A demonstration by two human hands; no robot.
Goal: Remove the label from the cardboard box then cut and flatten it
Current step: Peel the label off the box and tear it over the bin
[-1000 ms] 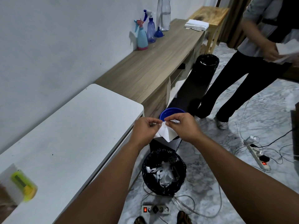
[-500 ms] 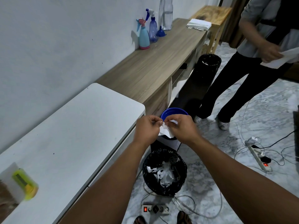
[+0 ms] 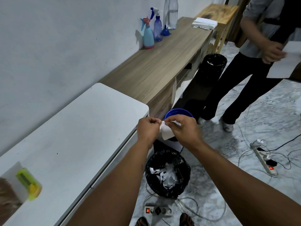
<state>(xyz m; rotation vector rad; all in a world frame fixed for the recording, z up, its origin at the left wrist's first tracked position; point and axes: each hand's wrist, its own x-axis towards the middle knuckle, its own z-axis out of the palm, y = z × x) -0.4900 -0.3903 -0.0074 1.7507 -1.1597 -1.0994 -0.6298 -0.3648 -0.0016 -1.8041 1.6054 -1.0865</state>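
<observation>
Pinching a crumpled white label (image 3: 166,132) between both hands, left hand (image 3: 147,129) and right hand (image 3: 184,128), fingers clamped on its top edge. Hovering right over the black bin (image 3: 167,173), just beside the white counter (image 3: 68,136).

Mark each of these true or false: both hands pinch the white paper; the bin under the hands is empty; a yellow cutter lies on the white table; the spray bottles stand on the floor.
1. Both hands pinch the white paper: true. The left hand and right hand hold the white paper.
2. The bin is empty: false. The black bin holds white scraps.
3. A yellow cutter lies on the white table: true. The yellow cutter rests on the white table.
4. Spray bottles stand on the floor: false. The spray bottles stand on the wooden counter.
</observation>
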